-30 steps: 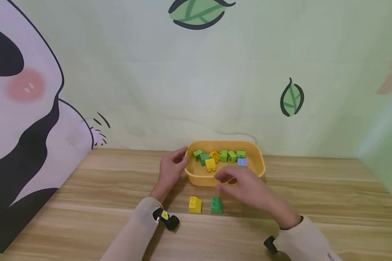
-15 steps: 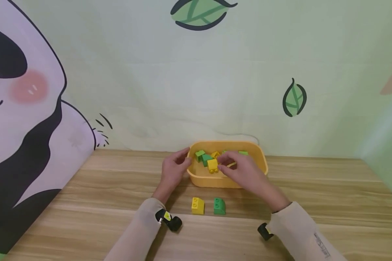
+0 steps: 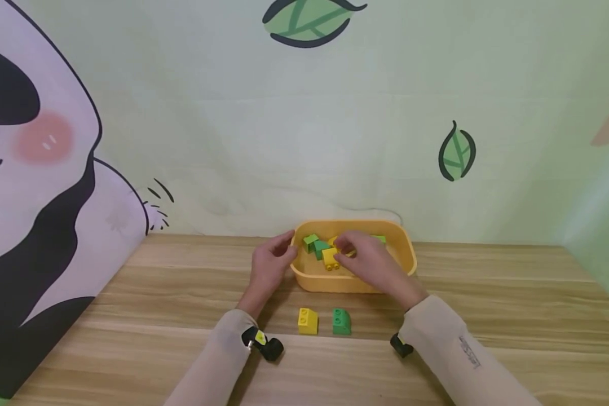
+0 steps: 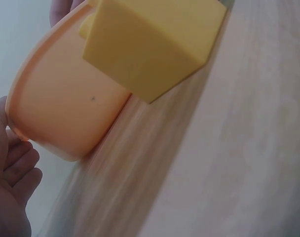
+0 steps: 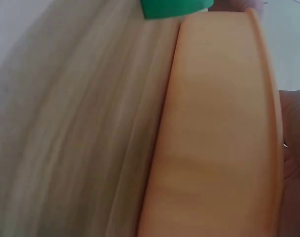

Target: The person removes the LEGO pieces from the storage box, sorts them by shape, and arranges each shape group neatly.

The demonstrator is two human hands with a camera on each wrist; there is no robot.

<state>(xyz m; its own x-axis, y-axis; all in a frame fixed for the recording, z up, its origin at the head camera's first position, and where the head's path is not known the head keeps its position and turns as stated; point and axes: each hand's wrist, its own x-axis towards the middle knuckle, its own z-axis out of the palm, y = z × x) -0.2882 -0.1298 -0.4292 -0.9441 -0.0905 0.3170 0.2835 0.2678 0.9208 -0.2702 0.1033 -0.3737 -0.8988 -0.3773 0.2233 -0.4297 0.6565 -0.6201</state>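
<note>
A light-orange plastic bin (image 3: 330, 284) stands on the wooden table with toy building bricks in it. My left hand (image 3: 271, 262) holds its left rim, thumb at the inside and fingers along the outer wall. Over the front rim my right hand (image 3: 373, 262) reaches in, its thumb and index tips right at a yellow brick (image 3: 329, 258); I cannot tell whether they pinch anything. Beside that lie a dark green brick (image 3: 321, 248) and a light green brick (image 3: 310, 242). The right hand covers most other bricks. A yellow sloped brick (image 3: 308, 321) and a green curved brick (image 3: 341, 321) stand before the bin.
A fabric backdrop (image 3: 223, 141) with a panda and leaves rises behind the table (image 3: 182, 299). A thin cable (image 3: 385, 212) runs along its foot behind the bin. Small black cameras sit on both wrists.
My right hand has moved from above the bin's front rim into the bin, then slightly left toward the yellow brick. My left hand stays on the rim; the two bricks in front stay put.
</note>
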